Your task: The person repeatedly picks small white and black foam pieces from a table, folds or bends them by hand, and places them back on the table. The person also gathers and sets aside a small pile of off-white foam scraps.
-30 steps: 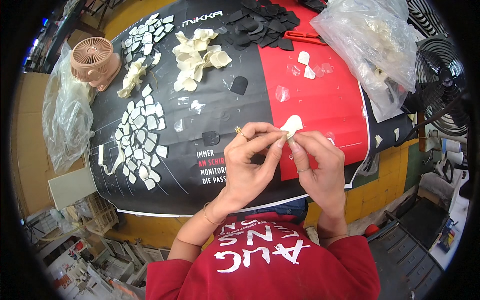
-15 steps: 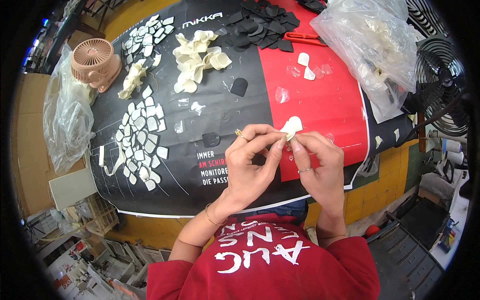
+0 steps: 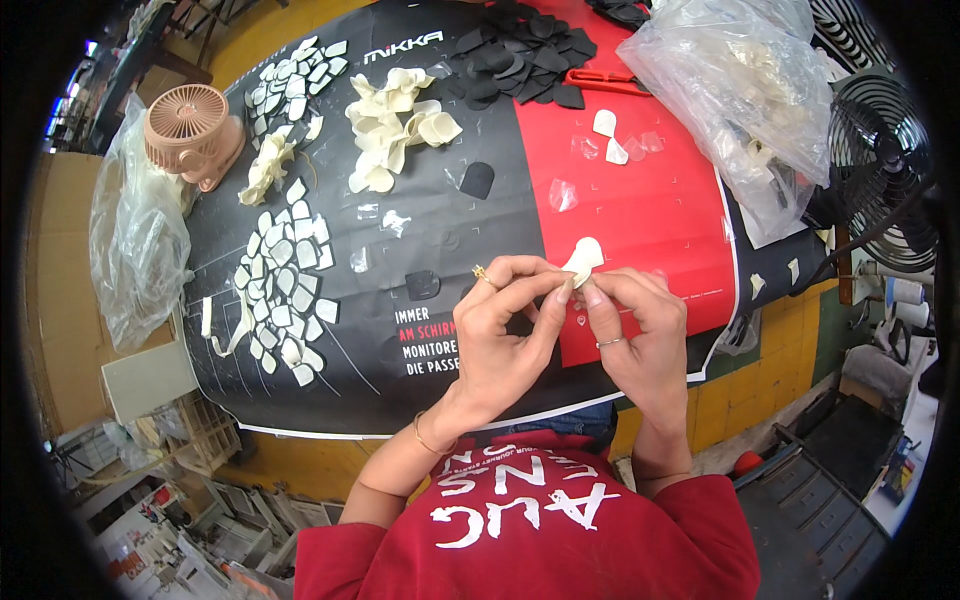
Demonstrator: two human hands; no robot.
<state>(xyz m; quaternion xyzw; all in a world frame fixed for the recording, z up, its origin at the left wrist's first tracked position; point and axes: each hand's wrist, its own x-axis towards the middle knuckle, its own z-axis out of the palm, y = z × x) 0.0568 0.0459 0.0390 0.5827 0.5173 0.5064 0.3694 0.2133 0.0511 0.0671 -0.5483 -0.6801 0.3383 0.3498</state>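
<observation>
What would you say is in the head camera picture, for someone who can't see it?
Two hands, the left hand and right hand, pinch one small cream petal-shaped piece between their fingers above a black-and-red table cover. Around it lie piles of grey, cream and black pieces, clear plastic bags and a small pink fan.

**Around the work mat**

A small pink fan [image 3: 192, 132] sits at the mat's far left corner; cream petal pieces [image 3: 398, 125] lie heaped near black pieces [image 3: 525, 62]; grey-white chips [image 3: 282, 290] spread in rows at left; a clear plastic bag [image 3: 745, 95] rests at right, beside a black fan [image 3: 885, 170]
</observation>
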